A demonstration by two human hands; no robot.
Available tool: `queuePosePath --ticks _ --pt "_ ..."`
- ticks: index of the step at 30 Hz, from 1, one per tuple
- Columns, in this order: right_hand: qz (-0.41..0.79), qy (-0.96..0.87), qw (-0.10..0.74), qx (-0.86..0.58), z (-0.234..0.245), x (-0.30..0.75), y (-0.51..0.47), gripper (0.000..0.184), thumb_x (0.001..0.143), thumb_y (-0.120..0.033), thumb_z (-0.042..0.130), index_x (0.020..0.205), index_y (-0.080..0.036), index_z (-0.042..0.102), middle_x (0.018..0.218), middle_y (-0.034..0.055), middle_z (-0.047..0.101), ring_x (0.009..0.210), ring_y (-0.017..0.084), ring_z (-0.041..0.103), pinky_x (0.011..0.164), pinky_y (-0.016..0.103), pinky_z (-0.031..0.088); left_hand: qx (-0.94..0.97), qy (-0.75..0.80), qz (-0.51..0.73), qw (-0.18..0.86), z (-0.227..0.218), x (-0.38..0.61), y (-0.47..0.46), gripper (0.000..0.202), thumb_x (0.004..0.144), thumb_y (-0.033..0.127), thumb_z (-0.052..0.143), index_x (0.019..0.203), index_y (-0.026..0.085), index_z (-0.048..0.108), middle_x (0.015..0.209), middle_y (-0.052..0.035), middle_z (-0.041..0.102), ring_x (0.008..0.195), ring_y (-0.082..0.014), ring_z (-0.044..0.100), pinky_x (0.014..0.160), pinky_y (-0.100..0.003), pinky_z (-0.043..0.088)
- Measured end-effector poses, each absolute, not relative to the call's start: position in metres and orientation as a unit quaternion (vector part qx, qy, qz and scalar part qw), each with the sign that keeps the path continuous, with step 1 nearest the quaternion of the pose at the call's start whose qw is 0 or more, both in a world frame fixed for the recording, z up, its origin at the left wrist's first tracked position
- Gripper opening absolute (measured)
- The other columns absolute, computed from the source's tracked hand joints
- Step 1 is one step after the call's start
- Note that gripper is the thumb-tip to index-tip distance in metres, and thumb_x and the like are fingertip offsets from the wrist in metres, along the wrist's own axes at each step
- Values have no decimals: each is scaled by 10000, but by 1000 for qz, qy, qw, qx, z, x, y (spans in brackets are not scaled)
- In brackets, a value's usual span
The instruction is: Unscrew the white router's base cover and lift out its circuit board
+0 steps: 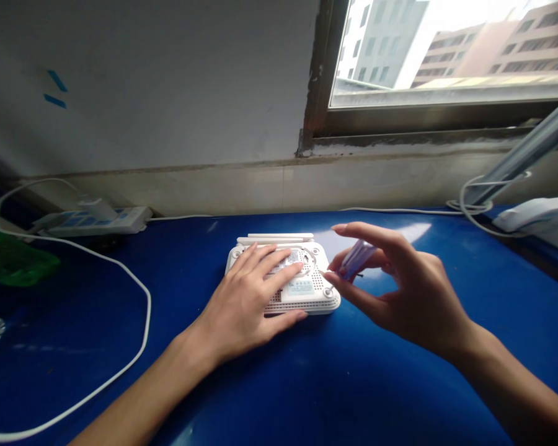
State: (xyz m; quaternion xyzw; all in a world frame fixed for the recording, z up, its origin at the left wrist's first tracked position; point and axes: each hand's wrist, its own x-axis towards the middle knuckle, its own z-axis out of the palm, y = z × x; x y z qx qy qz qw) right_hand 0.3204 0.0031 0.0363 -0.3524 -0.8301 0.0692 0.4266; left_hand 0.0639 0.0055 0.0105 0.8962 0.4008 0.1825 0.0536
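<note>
A white router lies upside down on the blue table, its vented underside and labels facing up and its antennas folded along the far edge. My left hand rests flat across it with fingers spread, covering much of the left and middle. At the router's near right corner, my right hand is closed around a screwdriver with a translucent purple handle. The driver is tilted, and its lower end points toward the round corner recess; whether its tip touches is unclear. A small dark piece shows beside the handle, too small to name.
A white power strip with a plugged-in adapter stands at the back left. Its white cable loops across the left side. A green bottle lies far left. On the right are a metal pole and a white device.
</note>
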Motion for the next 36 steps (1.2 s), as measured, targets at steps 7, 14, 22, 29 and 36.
queuePosePath --ticks 7,14,22,29,36 --pt "-30 -853 385 -351 35 318 2 268 947 -291 781 1128 -249 587 837 2 759 613 171 721 626 297 576 896 399 186 57 12 65 5 635 950 484 754 1518 241 606 1612 -127 543 1495 -385 473 1255 -650 356" --pt "-3 -859 376 -349 43 315 -7 146 984 -139 655 1067 -235 583 1004 39 781 654 137 688 627 276 541 894 403 189 57 12 66 5 628 949 493 754 1511 252 608 1610 -122 546 1496 -378 471 1262 -635 352" --pt "-14 -858 369 -356 47 314 -3 121 985 -196 687 1102 -220 664 986 47 777 686 149 700 648 271 554 895 403 185 58 11 65 5 623 960 505 738 1513 251 605 1619 -121 537 1507 -365 458 1271 -629 334" --pt "78 -887 283 -356 68 312 -4 658 961 -136 574 1598 -250 457 1328 105 757 1052 256 775 798 335 612 893 405 186 59 11 65 5 636 954 520 737 1518 261 597 1624 -112 532 1510 -374 448 1269 -632 332" --pt "58 -894 280 -346 72 313 6 298 1024 -209 604 1290 -270 723 1062 57 824 833 200 779 681 284 571 895 399 188 61 10 64 6 627 951 522 740 1506 260 611 1614 -105 548 1498 -380 462 1263 -641 337"
